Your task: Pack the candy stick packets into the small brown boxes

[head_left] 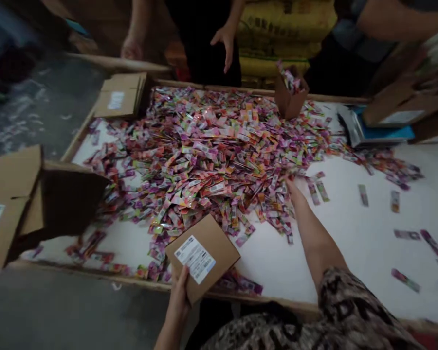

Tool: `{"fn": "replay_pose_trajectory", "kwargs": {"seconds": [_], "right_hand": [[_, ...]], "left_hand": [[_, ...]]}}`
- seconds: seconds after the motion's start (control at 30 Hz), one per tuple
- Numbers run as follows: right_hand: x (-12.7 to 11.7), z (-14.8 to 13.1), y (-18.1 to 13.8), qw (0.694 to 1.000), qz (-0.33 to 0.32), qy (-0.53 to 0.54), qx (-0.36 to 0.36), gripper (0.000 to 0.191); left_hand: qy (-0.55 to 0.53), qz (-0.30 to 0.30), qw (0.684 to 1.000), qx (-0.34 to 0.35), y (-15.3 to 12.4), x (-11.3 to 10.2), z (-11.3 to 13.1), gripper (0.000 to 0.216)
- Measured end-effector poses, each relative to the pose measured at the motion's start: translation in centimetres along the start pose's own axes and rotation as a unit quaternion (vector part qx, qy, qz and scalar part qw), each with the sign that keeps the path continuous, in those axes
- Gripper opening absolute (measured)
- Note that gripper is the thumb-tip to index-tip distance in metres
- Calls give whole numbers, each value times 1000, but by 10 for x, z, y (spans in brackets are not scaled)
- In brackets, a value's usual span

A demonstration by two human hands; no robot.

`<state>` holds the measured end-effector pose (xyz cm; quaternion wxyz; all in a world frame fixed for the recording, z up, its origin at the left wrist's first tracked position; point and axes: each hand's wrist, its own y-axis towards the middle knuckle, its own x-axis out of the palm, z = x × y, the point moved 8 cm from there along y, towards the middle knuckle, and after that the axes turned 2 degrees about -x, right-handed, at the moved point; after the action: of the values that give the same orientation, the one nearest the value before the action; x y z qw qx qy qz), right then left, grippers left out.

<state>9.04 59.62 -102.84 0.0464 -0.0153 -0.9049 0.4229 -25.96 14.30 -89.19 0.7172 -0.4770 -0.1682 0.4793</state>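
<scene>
My left hand (180,289) grips a small brown cardboard box (219,248) at the table's near edge, thumb lying on its white shipping label. The box is tilted, and its opening does not show. In the middle of the table lies a large heap of small colourful sachets (208,155), mostly pink, purple, orange and green. My right hand (290,180) reaches into the right side of this heap. Its fingers are partly hidden among the sachets, so whether they grip any is not visible.
A large open carton (12,209) stands at left, flattened boxes (118,95) at back left. A filled small box (292,95) stands at the back. Cartons (405,107) and a blue item (387,132) are at right. Co-workers' hands (226,41) hover beyond the table.
</scene>
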Motion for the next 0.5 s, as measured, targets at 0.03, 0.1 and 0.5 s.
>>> {"fn": "replay_pose_trajectory", "kwargs": {"seconds": [0.03, 0.1, 0.5], "right_hand": [[39, -11, 22, 999, -17, -24, -16, 36], [102, -20, 50, 995, -33, -67, -63, 47], [128, 43, -99, 975, -163, -107, -103, 41]], "left_hand": [[-18, 7, 1000, -6, 2, 7, -4, 66], [-48, 13, 999, -14, 7, 29, -8, 64], [-114, -47, 992, -28, 15, 93, -3, 54]]}}
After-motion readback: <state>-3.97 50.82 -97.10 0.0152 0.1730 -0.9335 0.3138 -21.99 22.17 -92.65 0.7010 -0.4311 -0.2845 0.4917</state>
